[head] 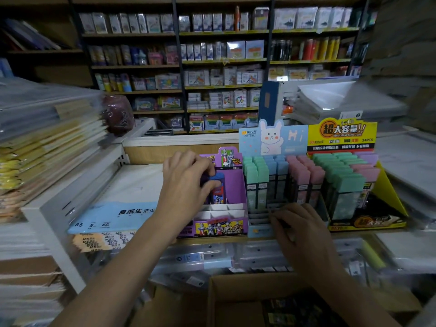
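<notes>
Purple cardboard box (236, 185), left hand (186, 182) pinching slim blue case (218, 183), right hand (304, 230) grip unclear.

Left hand (186, 182) covers part of blue-capped case (218, 185) in purple display box (236, 185). Left of box, paper stacks (47, 142) blurred. Below it, cardboard carton (224, 298) cut by bottom edge.

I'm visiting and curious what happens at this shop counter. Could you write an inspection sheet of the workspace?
Surface: wooden ledge crowded with display boxes.
Job's things: blue-capped case upright in purple display box.
Clutter: bunny display box and yellow display box of pastel cases; cardboard box below; paper stacks left.
Hands: left hand grips the case; right hand rests at the bunny box's front, grasp unclear.
Cables: nothing seen.
Surroundings: stocked shop shelves behind.
</notes>
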`<state>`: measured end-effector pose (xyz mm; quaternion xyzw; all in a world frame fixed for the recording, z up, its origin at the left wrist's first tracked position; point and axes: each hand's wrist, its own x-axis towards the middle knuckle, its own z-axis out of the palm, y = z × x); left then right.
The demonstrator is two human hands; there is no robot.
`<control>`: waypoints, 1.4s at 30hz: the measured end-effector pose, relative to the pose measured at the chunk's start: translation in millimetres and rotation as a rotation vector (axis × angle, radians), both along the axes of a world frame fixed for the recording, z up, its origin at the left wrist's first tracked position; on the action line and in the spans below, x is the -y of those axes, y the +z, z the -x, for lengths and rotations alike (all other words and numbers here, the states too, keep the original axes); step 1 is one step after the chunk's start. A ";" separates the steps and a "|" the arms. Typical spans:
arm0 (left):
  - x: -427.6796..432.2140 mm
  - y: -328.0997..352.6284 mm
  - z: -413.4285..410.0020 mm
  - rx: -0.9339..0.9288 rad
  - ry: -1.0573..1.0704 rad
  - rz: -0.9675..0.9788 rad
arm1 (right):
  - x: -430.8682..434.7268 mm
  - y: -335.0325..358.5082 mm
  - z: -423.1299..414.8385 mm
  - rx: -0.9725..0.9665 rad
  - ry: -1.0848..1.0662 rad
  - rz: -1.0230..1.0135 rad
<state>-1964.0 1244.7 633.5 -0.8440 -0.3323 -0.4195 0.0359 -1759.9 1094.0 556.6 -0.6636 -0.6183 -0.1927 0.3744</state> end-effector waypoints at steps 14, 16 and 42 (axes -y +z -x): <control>87.4 -31.2 -17.1 0.169 -0.301 0.215 | 58.3 9.5 -16.3 -0.282 0.137 0.038; 101.6 -49.9 -27.5 0.177 -0.342 0.321 | 69.5 -2.4 -27.2 -0.319 0.130 0.129; 176.0 -314.5 -107.8 -0.333 -0.138 1.341 | 114.3 -219.4 -76.8 -0.311 0.057 1.128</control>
